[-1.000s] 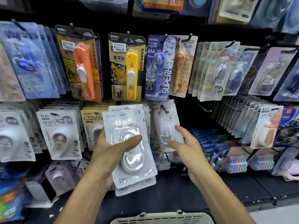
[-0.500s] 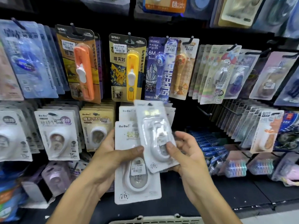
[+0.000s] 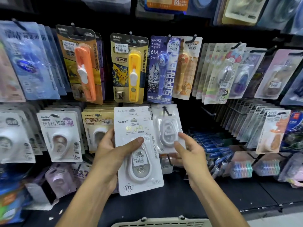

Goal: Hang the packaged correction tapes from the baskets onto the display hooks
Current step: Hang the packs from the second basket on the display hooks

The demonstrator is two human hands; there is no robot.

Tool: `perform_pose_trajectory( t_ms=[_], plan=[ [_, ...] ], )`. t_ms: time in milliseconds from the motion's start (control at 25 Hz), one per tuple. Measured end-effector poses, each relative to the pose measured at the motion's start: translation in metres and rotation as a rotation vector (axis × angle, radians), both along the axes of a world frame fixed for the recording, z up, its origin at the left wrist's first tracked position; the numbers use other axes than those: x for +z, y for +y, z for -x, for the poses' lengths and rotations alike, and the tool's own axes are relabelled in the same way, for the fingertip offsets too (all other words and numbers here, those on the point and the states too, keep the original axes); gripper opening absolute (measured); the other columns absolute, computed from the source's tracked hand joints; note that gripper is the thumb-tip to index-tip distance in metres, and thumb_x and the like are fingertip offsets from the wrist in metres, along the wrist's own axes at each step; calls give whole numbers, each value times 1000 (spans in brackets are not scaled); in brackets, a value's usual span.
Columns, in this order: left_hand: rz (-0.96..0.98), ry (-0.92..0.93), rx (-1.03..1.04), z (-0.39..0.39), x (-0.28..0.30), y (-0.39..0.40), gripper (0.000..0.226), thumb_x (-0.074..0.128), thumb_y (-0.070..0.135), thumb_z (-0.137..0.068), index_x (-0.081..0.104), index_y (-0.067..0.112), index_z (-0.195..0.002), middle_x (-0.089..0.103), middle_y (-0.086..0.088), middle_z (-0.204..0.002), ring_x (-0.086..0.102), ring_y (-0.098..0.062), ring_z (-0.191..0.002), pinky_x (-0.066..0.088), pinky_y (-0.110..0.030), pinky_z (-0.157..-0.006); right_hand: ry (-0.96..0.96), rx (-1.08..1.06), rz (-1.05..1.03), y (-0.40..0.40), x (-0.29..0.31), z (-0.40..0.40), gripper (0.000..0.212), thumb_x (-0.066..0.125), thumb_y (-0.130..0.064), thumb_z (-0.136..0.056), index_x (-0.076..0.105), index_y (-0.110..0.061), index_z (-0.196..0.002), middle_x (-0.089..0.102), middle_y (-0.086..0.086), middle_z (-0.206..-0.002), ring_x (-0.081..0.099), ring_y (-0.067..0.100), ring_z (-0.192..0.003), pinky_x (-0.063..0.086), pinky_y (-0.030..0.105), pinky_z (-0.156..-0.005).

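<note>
Left hand (image 3: 108,154) grips a stack of white correction tape packs (image 3: 137,154), thumb pressed across the front card. Right hand (image 3: 188,151), fingers loosely open, touches the lower right edge of a pack (image 3: 167,128) hanging on a black hook (image 3: 166,110) just right of the stack. Bare hooks (image 3: 208,111) project further right. Basket rim (image 3: 160,222) shows at the bottom edge.

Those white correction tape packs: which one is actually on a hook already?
The white pack beside the right hand, its back facing out, hangs on a black hook. The BoBo packs are gripped in the left hand.
</note>
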State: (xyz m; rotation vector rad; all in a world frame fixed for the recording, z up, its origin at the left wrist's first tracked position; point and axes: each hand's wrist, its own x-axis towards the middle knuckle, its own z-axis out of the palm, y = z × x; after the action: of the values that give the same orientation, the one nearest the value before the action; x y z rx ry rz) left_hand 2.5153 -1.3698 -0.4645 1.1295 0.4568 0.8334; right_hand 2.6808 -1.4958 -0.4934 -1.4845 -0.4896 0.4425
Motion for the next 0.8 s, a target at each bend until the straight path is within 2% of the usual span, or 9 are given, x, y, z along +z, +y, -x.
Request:
perform_pose_trajectory(
  t_ms=[80, 120, 240, 320, 440, 520, 600, 680, 800],
  plan=[
    [4, 1, 34, -2, -2, -1, 68, 88, 16, -53, 69, 21, -118, 81, -4, -104, 79, -23, -90, 62, -29, -63, -18, 107, 57, 7, 5, 4, 42, 68, -32, -95, 57, -42, -134, 58, -10, -136, 69, 11, -98, 60, 36, -85],
    [2, 6, 50, -4, -3, -1, 69, 89, 19, -51, 70, 21, -117, 81, -3, -103, 79, -23, -89, 62, -29, -62, -55, 161, 33, 6, 4, 11, 47, 73, -43, -89, 56, -48, -132, 59, -12, -137, 68, 8, -105, 59, 35, -88],
    [-21, 44, 41, -9, -6, -3, 70, 92, 27, -48, 70, 23, -115, 81, -3, -103, 79, -24, -90, 63, -31, -64, -150, 333, -12, 2, -4, 40, 76, 85, -65, -63, 46, -61, -128, 69, -15, -118, 71, 6, -102, 61, 28, -78],
    [-23, 66, -26, -10, -5, -5, 64, 90, 34, -54, 72, 25, -114, 81, -3, -107, 79, -24, -95, 64, -34, -70, -170, 303, -62, 3, -6, 46, 86, 88, -60, -63, 41, -56, -134, 73, -12, -113, 74, 9, -98, 61, 27, -75],
    [-31, 55, -33, -7, -3, 0, 53, 82, 31, -66, 71, 26, -118, 80, 1, -111, 77, -20, -100, 63, -33, -75, -5, 119, -267, 1, 2, 27, 64, 87, -34, -73, 52, -34, -127, 78, 2, -102, 75, 17, -91, 58, 23, -67],
    [-52, 66, 5, -5, -1, 4, 47, 78, 25, -71, 72, 26, -118, 80, 3, -111, 77, -17, -99, 62, -31, -75, -32, 23, -258, -7, 1, 13, 42, 80, -26, -80, 60, -33, -116, 78, 1, -98, 74, 18, -89, 56, 23, -68],
    [-66, 93, 43, -3, 0, 6, 47, 78, 24, -72, 72, 24, -118, 80, 3, -110, 77, -18, -99, 59, -36, -82, -99, -46, -174, -15, -4, 5, 28, 79, -27, -85, 67, -39, -106, 77, -6, -102, 72, 14, -95, 54, 26, -77],
    [-74, 112, 78, -2, 1, 6, 47, 79, 25, -71, 73, 23, -117, 81, 3, -108, 78, -18, -98, 58, -36, -84, -149, -90, -140, -14, -6, -2, 25, 80, -35, -84, 70, -42, -106, 74, -13, -111, 67, 7, -107, 51, 31, -89],
    [-72, 133, 105, -5, -1, 6, 35, 78, 18, -81, 73, 25, -115, 81, 5, -107, 78, -18, -99, 57, -37, -86, -312, -173, -2, 6, 1, -17, 27, 78, -42, -86, 70, -41, -111, 68, -20, -118, 61, 1, -111, 49, 31, -93]
  ],
)
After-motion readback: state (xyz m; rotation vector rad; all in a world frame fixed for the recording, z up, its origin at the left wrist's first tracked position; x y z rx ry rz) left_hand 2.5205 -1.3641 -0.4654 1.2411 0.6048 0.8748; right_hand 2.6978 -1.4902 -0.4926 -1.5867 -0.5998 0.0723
